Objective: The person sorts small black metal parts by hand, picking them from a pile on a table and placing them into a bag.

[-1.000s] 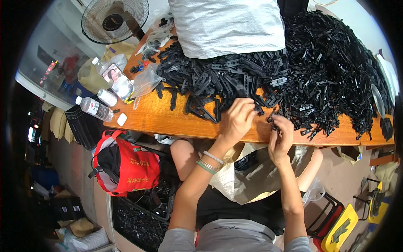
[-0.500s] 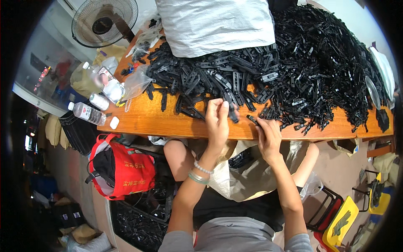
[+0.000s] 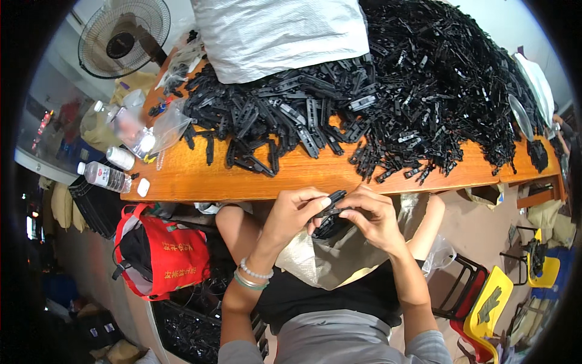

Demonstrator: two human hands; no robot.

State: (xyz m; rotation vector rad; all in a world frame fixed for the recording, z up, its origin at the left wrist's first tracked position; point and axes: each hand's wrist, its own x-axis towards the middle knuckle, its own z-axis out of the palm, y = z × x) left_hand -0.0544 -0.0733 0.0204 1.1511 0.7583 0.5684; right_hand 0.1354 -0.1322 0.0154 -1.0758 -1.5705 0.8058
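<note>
Nearest, a beige woven-plastic sack (image 3: 315, 262) lies across the lap of the seated person, below both grips; black plastic pieces (image 3: 327, 229) show in its mouth. Above it, the left grip (image 3: 294, 213) grasps a slim black plastic piece (image 3: 337, 195) between thumb and fingers, its tip slanting up toward the right; the right grip (image 3: 377, 216) pinches at its near side, thumb pointing leftward. Whether this is one piece or two laid together, the fingers do not let me tell.

The step in hand appears to be fitting or adjusting the piece in mid-air; the next move seems to call for a steady left grip and a small, firm press from the right thumb.

Left of the grips is a red fabric bag (image 3: 173, 261) with black and grey parts. Just beyond the grips runs an orange-brown wooden counter (image 3: 200, 185). On it, ahead and to their left, spreads a loose pile of long black strips (image 3: 245, 115); ahead and to their right rises a large heap of small black clips (image 3: 436, 85). Farther still, a white woven sack (image 3: 279, 39) rests against the pile.
</note>
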